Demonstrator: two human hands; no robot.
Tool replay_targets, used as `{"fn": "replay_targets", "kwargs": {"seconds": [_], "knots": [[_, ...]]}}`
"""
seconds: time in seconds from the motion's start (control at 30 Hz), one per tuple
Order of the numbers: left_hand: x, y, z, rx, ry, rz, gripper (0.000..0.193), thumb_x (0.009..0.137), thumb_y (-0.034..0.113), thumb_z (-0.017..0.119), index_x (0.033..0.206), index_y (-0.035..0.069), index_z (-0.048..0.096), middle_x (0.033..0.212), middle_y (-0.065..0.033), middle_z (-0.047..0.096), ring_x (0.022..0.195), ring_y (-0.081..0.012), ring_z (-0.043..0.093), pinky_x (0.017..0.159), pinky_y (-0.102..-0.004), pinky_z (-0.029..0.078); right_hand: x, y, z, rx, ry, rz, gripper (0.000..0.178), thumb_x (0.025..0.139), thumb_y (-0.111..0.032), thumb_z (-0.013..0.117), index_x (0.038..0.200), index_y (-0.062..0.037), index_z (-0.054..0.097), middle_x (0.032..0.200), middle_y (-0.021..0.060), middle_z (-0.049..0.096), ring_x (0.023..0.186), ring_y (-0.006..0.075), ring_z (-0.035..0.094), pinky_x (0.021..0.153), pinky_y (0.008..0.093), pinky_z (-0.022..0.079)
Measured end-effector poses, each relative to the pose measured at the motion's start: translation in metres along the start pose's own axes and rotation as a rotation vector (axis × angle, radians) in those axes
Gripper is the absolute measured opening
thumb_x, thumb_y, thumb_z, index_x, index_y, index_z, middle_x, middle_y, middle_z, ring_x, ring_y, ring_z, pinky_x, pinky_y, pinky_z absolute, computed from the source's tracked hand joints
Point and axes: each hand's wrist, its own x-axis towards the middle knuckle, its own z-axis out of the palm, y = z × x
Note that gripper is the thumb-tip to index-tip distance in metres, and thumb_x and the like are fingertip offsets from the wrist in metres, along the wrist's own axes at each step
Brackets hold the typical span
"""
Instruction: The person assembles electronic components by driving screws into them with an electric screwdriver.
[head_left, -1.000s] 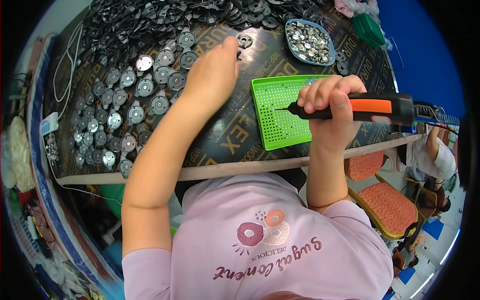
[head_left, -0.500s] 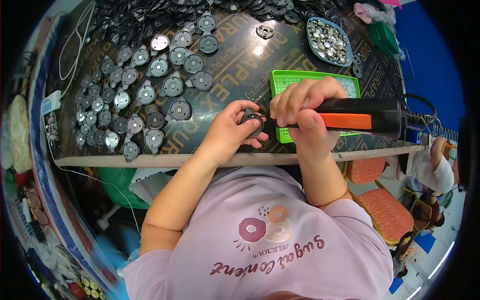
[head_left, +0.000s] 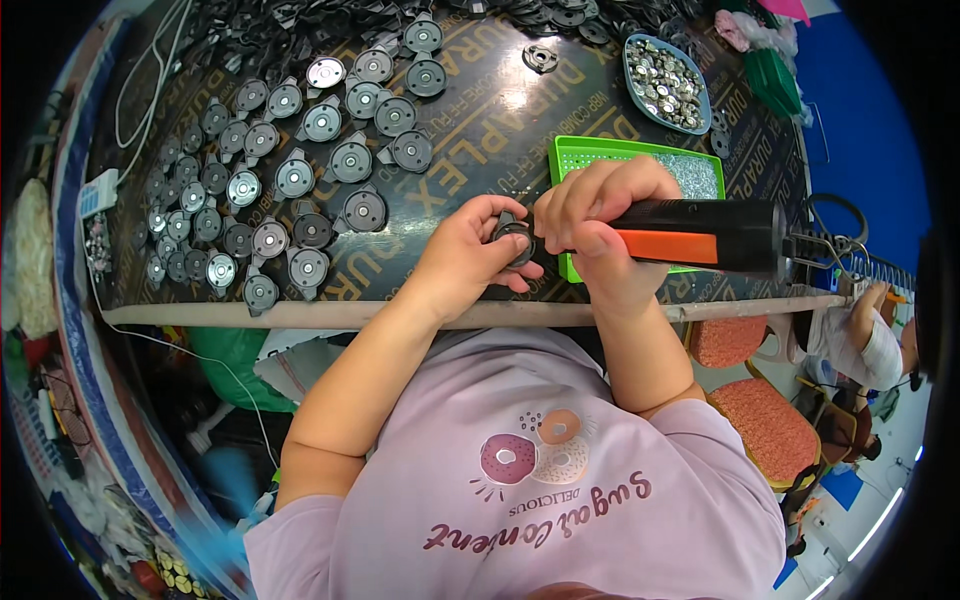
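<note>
Over the near part of the table, my left hand (head_left: 450,255) is closed around a small round black plastic part (head_left: 516,245), gripping it between thumb and fingers. My right hand (head_left: 605,215) wraps round a black-and-orange electric screwdriver (head_left: 745,222), held level with its front end toward the part. Fingers hide the screwdriver's tip, so contact with the part cannot be made out. Behind the right hand lies a green tray (head_left: 572,152) with small silvery screws (head_left: 692,178) in it. Rows of similar round parts with grey metal discs (head_left: 350,160) cover the table's left side.
A blue bowl (head_left: 629,80) of small metal pieces stands at the back right. One black part (head_left: 541,58) lies apart near the back, before a heap of black parts (head_left: 270,40). A coiled cord (head_left: 885,258) trails from the screwdriver. Orange-seated chairs (head_left: 765,430) stand at right.
The screwdriver and my right hand have shifted slightly left, closer to the part. My left hand keeps its grip. The whole view has shifted a little.
</note>
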Motion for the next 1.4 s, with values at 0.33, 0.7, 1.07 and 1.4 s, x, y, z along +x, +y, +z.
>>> {"fn": "replay_targets", "kwargs": {"seconds": [0.33, 0.7, 1.07, 1.4], "knots": [[-0.001, -0.008, 0.001, 0.029, 0.023, 0.09, 0.023, 0.093, 0.003, 0.051, 0.115, -0.001, 0.044, 0.094, -0.009, 0.059, 0.075, -0.0164, 0.067, 0.057, -0.0232, 0.055, -0.001, -0.001, 0.002, -0.214, -0.156, -0.042, 0.025, 0.085, -0.004, 0.065, 0.085, -0.0073, 0.041, 0.066, 0.0068, 0.051, 0.054, 0.0166, 0.051, 0.055, 0.0338, 0.048], [-0.002, -0.008, 0.005, 0.089, 0.035, 0.105, 0.022, 0.093, 0.001, 0.05, 0.114, -0.001, 0.045, 0.092, -0.0084, 0.059, 0.073, -0.0155, 0.066, 0.054, -0.0231, 0.054, -0.009, 0.006, 0.014, -0.203, 0.107, -0.069, 0.032, 0.074, 0.005, 0.073, 0.085, -0.0073, 0.045, 0.067, 0.0054, 0.057, 0.056, 0.0121, 0.054, 0.056, 0.0236, 0.045], [-0.006, -0.006, 0.006, 0.065, 0.033, 0.076, 0.032, 0.088, -0.002, 0.053, 0.118, 0.002, 0.044, 0.108, -0.0093, 0.056, 0.084, -0.0186, 0.066, 0.066, -0.0242, 0.056, 0.01, -0.024, -0.021, -0.193, 0.16, -0.2, 0.032, 0.073, 0.005, 0.075, 0.088, -0.0046, 0.049, 0.073, 0.0066, 0.058, 0.062, 0.016, 0.057, 0.06, 0.0297, 0.051], [-0.005, -0.007, -0.002, 0.109, 0.014, 0.248, 0.03, 0.085, -0.005, 0.059, 0.11, 0.005, 0.045, 0.109, -0.0126, 0.06, 0.091, -0.0139, 0.06, 0.07, -0.0244, 0.055, 0.014, -0.004, -0.044, -0.472, 0.281, -0.091, 0.031, 0.071, 0.007, 0.077, 0.084, -0.0048, 0.052, 0.072, 0.0031, 0.057, 0.062, 0.0082, 0.056, 0.057, 0.0218, 0.047]]}}
